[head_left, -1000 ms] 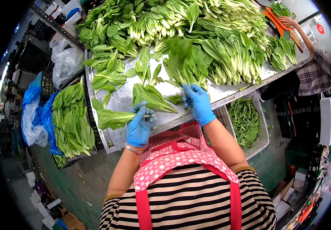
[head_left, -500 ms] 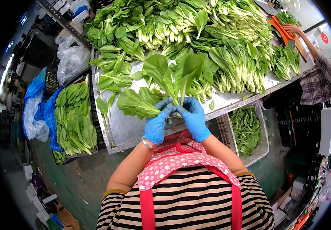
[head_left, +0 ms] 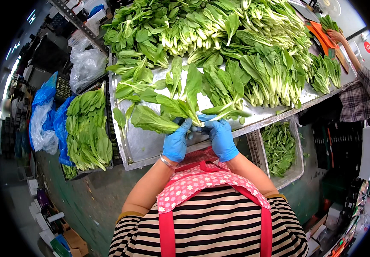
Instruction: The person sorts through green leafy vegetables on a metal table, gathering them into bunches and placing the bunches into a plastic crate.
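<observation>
Just above the table's near edge, my left hand point(head_left: 176, 141), in a blue glove, is closed round the base of a leafy green point(head_left: 152, 120). Its broad leaves fan out to the left and upward. My right hand point(head_left: 222, 140), gloved in blue too, is closed at the same base, close beside the left. A single leaf point(head_left: 230, 112) with a pale stalk sticks out to the right over my right fingers, its tip blurred. The fingertips partly hide the stem base. Ahead, loose leafy greens point(head_left: 270, 79) lie heaped with pale stalks toward me.
The metal table point(head_left: 140, 147) has a raised rim. To the left, a black crate point(head_left: 113, 143) holds stacked greens beside blue plastic bags point(head_left: 60, 124). A pale crate point(head_left: 294, 171) of leaves stands below the table at right. A co-worker's hand point(head_left: 335, 36) reaches toward an orange tool at far right.
The leaf by my right hand has swung from upright down to the right. My right hand has tilted and shifted slightly right and down. The view has shifted a little.
</observation>
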Motion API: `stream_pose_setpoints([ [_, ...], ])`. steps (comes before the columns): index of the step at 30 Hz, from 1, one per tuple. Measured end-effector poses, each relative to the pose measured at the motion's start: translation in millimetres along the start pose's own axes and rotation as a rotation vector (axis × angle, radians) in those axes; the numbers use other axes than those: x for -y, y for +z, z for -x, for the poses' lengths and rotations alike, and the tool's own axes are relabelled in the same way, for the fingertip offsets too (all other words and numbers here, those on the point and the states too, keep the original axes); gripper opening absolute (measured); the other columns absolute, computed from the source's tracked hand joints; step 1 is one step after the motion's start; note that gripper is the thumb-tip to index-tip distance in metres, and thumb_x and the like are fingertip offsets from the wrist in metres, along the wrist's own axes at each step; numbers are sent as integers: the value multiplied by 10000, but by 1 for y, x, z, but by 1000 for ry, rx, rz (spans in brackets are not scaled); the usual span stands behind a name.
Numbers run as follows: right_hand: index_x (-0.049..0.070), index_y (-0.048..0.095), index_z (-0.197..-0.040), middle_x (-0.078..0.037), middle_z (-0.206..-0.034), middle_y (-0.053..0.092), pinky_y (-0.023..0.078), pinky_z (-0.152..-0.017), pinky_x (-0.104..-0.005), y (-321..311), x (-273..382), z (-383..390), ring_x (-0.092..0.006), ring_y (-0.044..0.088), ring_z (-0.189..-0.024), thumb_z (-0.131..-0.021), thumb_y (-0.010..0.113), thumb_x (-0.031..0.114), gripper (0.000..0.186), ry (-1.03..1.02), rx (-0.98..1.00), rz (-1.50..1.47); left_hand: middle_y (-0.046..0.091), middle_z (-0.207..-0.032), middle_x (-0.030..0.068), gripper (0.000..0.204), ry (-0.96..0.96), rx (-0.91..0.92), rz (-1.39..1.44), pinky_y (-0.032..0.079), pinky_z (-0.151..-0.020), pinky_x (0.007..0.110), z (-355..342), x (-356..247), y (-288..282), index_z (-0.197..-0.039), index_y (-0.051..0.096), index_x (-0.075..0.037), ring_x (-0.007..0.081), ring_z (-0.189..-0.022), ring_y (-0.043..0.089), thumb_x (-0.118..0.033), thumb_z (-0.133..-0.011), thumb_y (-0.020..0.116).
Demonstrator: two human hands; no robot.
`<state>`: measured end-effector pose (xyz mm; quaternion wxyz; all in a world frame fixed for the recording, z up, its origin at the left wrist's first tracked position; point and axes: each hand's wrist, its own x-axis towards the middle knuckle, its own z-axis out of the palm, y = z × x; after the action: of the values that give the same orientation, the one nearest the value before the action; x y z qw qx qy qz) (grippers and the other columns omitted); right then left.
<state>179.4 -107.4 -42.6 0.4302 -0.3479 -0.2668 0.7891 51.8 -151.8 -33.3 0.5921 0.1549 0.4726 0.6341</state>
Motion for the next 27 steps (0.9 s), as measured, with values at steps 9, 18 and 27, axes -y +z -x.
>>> stream_pose_setpoints([
  [9, 24, 602, -883, -48, -837, 566, 410, -755, -227, 19, -1, 19, -124, 524, -779, -760, 571, 59, 131, -671, 36, 616, 576, -861, -6, 151, 39, 5, 122, 377, -522, 211, 5, -2, -10, -972, 542, -98, 98, -701, 539, -127, -826, 567],
  [18, 26, 588, -1003, -15, -874, 554, 405, -678, -200, 20, 5, 5, -62, 488, -744, -810, 591, 189, 253, -57, 104, 465, 582, -907, 17, 218, 13, 198, 67, 411, -547, 217, 0, 4, -34, -1046, 519, -80, 119, -722, 541, -124, -833, 539],
  [27, 32, 578, -1041, -8, -859, 574, 426, -686, -211, 21, -7, 11, -62, 512, -732, -850, 531, 196, 256, 76, 62, 143, 525, -1058, 75, 266, 182, 248, 100, 439, -792, 264, 10, 13, -39, -1101, 492, -45, 157, -934, 521, -165, -864, 498],
])
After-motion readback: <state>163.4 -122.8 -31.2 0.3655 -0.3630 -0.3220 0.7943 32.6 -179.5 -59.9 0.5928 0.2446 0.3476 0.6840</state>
